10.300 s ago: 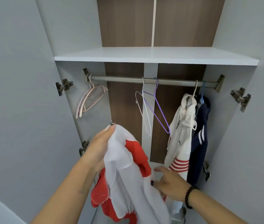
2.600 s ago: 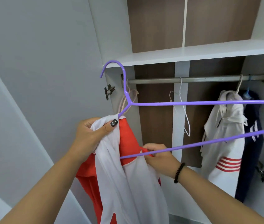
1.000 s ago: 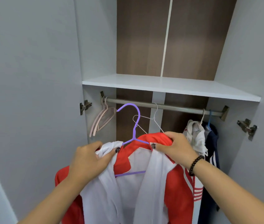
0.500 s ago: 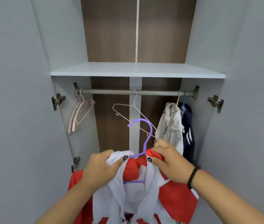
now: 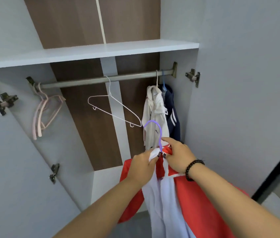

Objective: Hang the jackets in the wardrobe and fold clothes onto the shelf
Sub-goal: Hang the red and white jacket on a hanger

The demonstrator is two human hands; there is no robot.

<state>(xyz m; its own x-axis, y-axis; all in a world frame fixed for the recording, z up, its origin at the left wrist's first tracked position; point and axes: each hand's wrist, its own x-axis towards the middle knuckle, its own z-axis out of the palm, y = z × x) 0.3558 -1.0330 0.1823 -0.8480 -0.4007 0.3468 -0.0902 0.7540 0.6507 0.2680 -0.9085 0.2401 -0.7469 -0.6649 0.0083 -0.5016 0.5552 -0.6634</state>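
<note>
Hands: left hand (image 5: 141, 166) and right hand (image 5: 178, 156) close together, both pinching the collar of the red-and-white jacket (image 5: 178, 200) around the hanger's neck.
Jacket: hangs straight down below both hands, low in front of the wardrobe.
Purple hanger (image 5: 154, 127): hook stands up just above the hands, right hand nearer.
Rail (image 5: 84, 82): up and away, well above the hook, so I reckon it's a lift.
Gap: between the white hanger (image 5: 113, 109) and the white jacket (image 5: 154, 114).

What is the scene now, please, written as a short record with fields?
left hand: grips the white collar of the red and white jacket
right hand: pinches the jacket's red edge beside the purple hanger
purple hanger: inside the jacket, hook free, below the rail
on rail: pink hangers, white hanger, white jacket, navy jacket
shelf: nothing visible on it
</note>
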